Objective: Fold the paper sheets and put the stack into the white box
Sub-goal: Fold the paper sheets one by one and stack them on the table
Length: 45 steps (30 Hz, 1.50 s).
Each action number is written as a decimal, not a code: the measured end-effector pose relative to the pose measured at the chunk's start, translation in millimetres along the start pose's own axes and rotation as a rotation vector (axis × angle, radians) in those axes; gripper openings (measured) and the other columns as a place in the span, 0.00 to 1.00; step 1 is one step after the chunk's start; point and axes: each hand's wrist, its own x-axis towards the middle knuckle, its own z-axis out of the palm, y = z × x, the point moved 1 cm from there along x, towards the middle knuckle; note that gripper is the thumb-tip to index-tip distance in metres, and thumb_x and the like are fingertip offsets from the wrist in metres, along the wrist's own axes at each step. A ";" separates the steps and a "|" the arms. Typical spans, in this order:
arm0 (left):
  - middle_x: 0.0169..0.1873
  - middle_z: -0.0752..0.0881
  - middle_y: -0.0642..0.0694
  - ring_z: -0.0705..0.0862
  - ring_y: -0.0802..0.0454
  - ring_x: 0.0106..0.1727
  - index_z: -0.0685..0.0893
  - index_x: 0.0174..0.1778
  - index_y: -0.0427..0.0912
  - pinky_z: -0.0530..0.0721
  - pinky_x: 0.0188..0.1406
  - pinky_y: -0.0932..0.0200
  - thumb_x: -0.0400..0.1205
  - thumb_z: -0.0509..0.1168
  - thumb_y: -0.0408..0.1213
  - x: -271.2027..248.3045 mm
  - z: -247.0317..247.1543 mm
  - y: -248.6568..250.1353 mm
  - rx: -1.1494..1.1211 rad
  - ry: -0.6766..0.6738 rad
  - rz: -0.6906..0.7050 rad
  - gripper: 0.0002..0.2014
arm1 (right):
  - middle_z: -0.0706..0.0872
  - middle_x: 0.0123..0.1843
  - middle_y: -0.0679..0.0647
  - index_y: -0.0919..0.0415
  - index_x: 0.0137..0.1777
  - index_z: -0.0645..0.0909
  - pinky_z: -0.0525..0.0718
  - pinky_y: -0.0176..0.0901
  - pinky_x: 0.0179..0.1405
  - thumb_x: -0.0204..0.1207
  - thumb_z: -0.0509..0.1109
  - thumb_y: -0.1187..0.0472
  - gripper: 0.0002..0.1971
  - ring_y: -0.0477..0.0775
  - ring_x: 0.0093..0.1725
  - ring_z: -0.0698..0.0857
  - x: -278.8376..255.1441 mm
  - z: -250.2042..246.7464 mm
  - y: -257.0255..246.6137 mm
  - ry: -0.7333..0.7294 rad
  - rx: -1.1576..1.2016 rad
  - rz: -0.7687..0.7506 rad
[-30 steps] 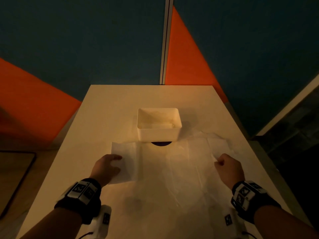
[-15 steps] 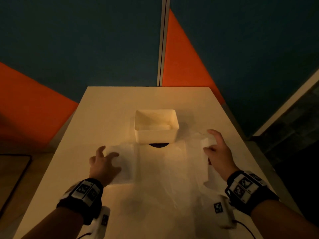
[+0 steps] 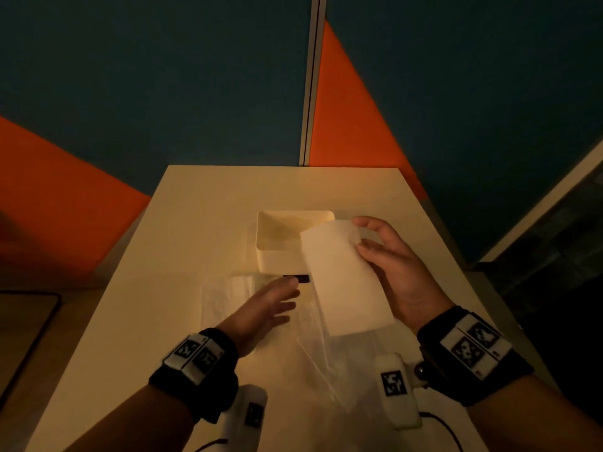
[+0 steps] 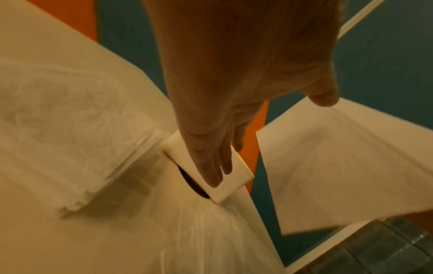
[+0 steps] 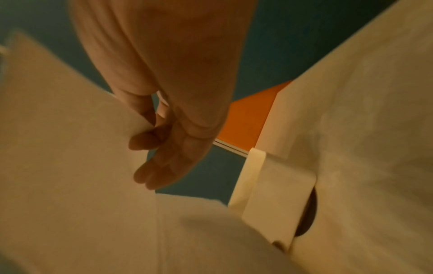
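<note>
The white box point(image 3: 295, 243) stands open in the middle of the table, on a dark round thing point(image 3: 301, 278). My right hand point(image 3: 362, 236) pinches the far edge of a white paper sheet point(image 3: 342, 282) and holds it lifted and tilted, covering the box's right corner. In the right wrist view, thumb and fingers point(image 5: 145, 144) clamp that paper sheet point(image 5: 70, 157) to the left of the box point(image 5: 276, 200). My left hand point(image 3: 287, 301) lies flat with straight fingers on thin sheets point(image 3: 228, 298) spread on the table, fingertips close to the box front point(image 4: 225, 178).
The pale table point(image 3: 202, 203) ends at a blue and orange partition wall point(image 3: 163, 93). Thin, nearly see-through sheets point(image 3: 313, 353) cover its near half. A dark-framed mat point(image 3: 23, 337) lies on the floor at the left. The table's right edge point(image 3: 456, 256) drops to dark flooring.
My right hand has taken hold of the sheet's right part, lifted it and swung it left over the box corner. My left hand has slid right to the middle, in front of the box.
</note>
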 end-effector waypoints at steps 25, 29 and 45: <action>0.54 0.88 0.36 0.87 0.40 0.52 0.85 0.58 0.39 0.86 0.50 0.45 0.70 0.71 0.35 0.7 18.4 13.5 -0.279 -0.029 0.196 0.19 | 0.88 0.49 0.57 0.54 0.61 0.76 0.85 0.48 0.34 0.76 0.66 0.72 0.17 0.55 0.44 0.87 7.0 5.3 49.5 0.068 -0.044 0.178; 0.56 0.87 0.33 0.84 0.32 0.58 0.85 0.59 0.38 0.83 0.57 0.36 0.70 0.73 0.37 3.5 25.2 11.2 -0.240 -0.004 0.189 0.20 | 0.88 0.55 0.61 0.53 0.65 0.75 0.87 0.56 0.44 0.78 0.64 0.71 0.19 0.62 0.50 0.87 6.4 16.7 53.8 0.052 -0.055 0.166; 0.57 0.87 0.38 0.85 0.42 0.59 0.83 0.61 0.38 0.84 0.60 0.46 0.68 0.72 0.31 0.3 23.5 10.6 -0.219 -0.078 0.205 0.23 | 0.81 0.63 0.58 0.53 0.64 0.74 0.85 0.54 0.49 0.78 0.66 0.67 0.16 0.57 0.56 0.84 5.0 12.8 54.2 0.055 -0.202 0.142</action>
